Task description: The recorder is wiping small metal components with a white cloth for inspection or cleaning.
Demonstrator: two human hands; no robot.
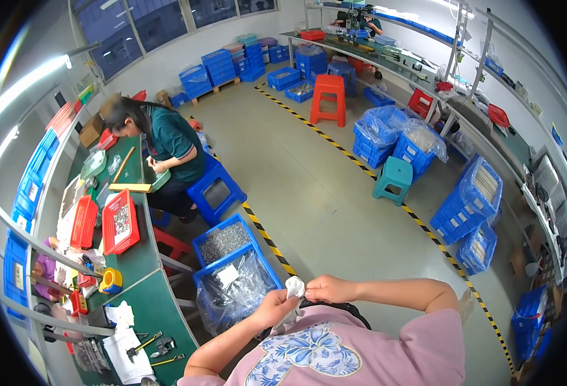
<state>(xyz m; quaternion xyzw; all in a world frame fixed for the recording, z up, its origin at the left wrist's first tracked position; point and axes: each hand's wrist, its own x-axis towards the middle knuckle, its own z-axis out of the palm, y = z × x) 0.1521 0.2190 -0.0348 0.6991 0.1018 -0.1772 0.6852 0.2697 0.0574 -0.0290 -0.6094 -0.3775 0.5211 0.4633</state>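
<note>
Workshop floor of pale grey concrete (309, 174), crossed by a yellow-and-black hazard stripe (360, 167); long green workbench (143, 302) down the left side.

Small crumpled white cloth (294, 287) held up in front of the chest, just above the pink floral shirt (335, 350). Pinched between both hands: left hand (275, 307) below and to the left of the cloth, fingers curled closed around its lower trailing part; right hand (327, 289) directly to the right of the cloth, fingertips closed on its upper edge. Both hands touching the cloth, neither nearer than the other. Long axis of the cloth roughly upright, tilted slightly toward the left hand, lower end running down past the left palm.

Cloth soft, bunched, creased, plain white; exact shape not discernible at this size.

Left of the cloth and close by: blue plastic crate lined with a clear bag (235, 286). Farther left of the cloth, on the workbench: pliers (161, 347) and white papers (126, 360). Well beyond the cloth: seated co-worker in a green top (168, 138).
</note>
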